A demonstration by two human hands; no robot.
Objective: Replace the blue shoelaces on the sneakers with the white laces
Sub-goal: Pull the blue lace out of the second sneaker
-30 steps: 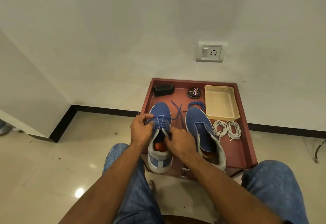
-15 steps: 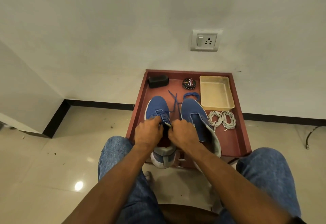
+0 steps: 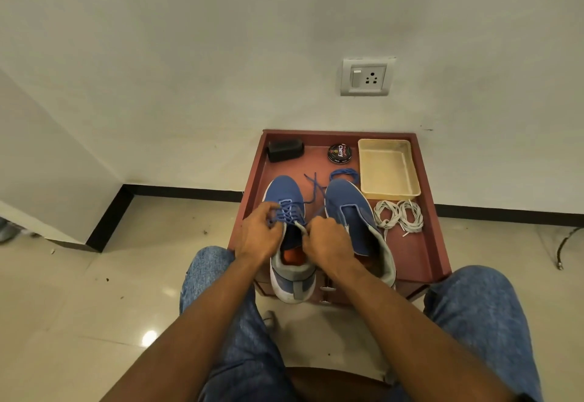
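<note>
Two blue sneakers stand side by side on a small red-brown table (image 3: pixel 423 253). The left sneaker (image 3: pixel 284 189) still carries its blue lace (image 3: pixel 289 212), whose loose ends trail toward the toe between the shoes. My left hand (image 3: pixel 257 237) pinches the lace at the shoe's left eyelets. My right hand (image 3: pixel 328 240) grips the lace at the right side of the tongue. The right sneaker (image 3: pixel 347 208) has no lace. A loose blue lace (image 3: pixel 344 174) lies coiled beyond its toe. Two bundles of white laces (image 3: pixel 398 216) lie to the right of it.
A cream plastic tray (image 3: pixel 388 169) sits at the table's back right, a round polish tin (image 3: pixel 339 152) and a black brush (image 3: pixel 286 149) along the back edge. The table stands against a white wall with a socket (image 3: pixel 366 76). My knees in jeans flank the table.
Both hands slid back along the left sneaker toward me, then shifted a little forward again over the eyelets. The camera view tilted slightly.
</note>
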